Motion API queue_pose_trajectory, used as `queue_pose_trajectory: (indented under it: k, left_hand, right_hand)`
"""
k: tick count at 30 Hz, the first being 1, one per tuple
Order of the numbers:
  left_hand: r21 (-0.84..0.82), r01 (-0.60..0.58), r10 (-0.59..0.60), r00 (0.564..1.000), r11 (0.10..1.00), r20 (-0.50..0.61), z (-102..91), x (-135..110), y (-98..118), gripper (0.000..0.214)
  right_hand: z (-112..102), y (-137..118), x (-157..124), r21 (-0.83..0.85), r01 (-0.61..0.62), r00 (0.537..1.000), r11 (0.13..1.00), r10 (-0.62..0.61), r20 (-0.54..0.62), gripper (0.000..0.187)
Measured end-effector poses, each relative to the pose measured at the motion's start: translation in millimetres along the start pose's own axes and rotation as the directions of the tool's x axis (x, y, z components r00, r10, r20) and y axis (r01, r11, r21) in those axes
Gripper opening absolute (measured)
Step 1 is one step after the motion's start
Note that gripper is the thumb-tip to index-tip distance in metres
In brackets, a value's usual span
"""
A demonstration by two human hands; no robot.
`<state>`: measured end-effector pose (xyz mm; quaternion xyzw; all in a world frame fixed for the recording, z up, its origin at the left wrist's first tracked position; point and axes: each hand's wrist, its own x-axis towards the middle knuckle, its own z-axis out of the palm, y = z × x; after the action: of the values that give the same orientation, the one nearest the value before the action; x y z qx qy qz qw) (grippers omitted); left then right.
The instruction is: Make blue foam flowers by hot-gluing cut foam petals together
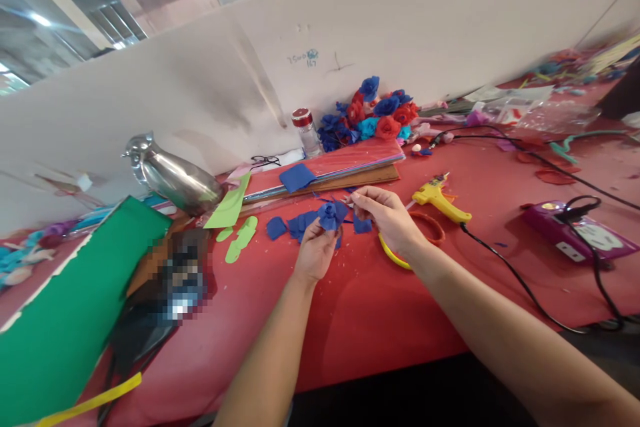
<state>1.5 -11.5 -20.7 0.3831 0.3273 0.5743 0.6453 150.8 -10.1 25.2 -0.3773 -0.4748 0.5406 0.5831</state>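
A blue paper flower [329,215] with curled petals sits in the fingers of my left hand [316,250], which grips it from below. Just right of the flower, my right hand [383,213] has thumb and forefinger pinched together. Whatever small, thin thing is between those fingertips is too small to name. Cut blue paper pieces [299,225] lie on the red tabletop [360,320] behind and beside my left hand. Under my right hand, partly covered, are a yellow curved loop [393,253] and an orange-red loop [436,230].
A yellow glue gun [443,200] trails its cord to the right, near a purple power strip [583,230]. Behind stand a paper stack [330,173], a lidded glass bottle [307,133], finished flowers [387,127] and a steel jug [177,177]. Green paper shapes [243,239] lie left.
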Motion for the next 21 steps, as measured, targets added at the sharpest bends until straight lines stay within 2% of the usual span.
queue_pose_trajectory:
  k: [3,5,7,9,10,12,15,21]
  left_hand:
    - [-0.018,-0.009,0.009,1.000,1.000,0.009,-1.4,1.3,-0.8,0.019]
    - [-0.038,0.001,-0.001,1.000,0.999,0.004,-1.8,2.4,-1.2,0.020]
    - [-0.061,0.011,-0.011,1.000,0.998,-0.003,-1.7,3.3,-1.2,0.023]
    - [-0.072,0.011,-0.011,1.000,0.997,0.008,-0.9,3.4,-0.8,0.024]
    - [-0.073,0.009,-0.008,1.000,0.997,0.020,-0.3,3.1,-0.4,0.024]
    - [-0.065,0.003,0.000,0.999,0.998,0.047,1.4,2.1,0.5,0.023]
    - [-0.062,-0.003,0.008,0.997,0.998,0.073,4.4,0.5,1.0,0.021]
    - [-0.118,0.010,-0.003,0.998,0.993,0.059,4.7,1.1,-1.1,0.023]
  right_hand:
    - [0.3,0.6,-4.9,-0.106,0.137,0.987,0.985,-0.145,-0.072,0.023]
    - [0.7,0.5,-8.6,-0.244,0.304,0.944,0.921,-0.325,-0.049,0.013]
    - [1.7,0.9,-11.4,-0.406,0.497,0.854,0.767,-0.515,0.072,0.008]
    - [3.4,3.3,-12.5,-0.522,0.640,0.734,0.564,-0.649,0.200,0.012]
    - [4.2,5.5,-12.4,-0.561,0.678,0.682,0.474,-0.690,0.241,0.013]
    - [5.3,10.9,-11.7,-0.623,0.702,0.612,0.345,-0.740,0.279,0.014]
    - [4.9,18.7,-10.6,-0.686,0.685,0.575,0.246,-0.761,0.302,0.014]
    - [1.0,22.7,-9.5,-0.682,0.705,0.561,0.197,-0.743,0.366,0.014]
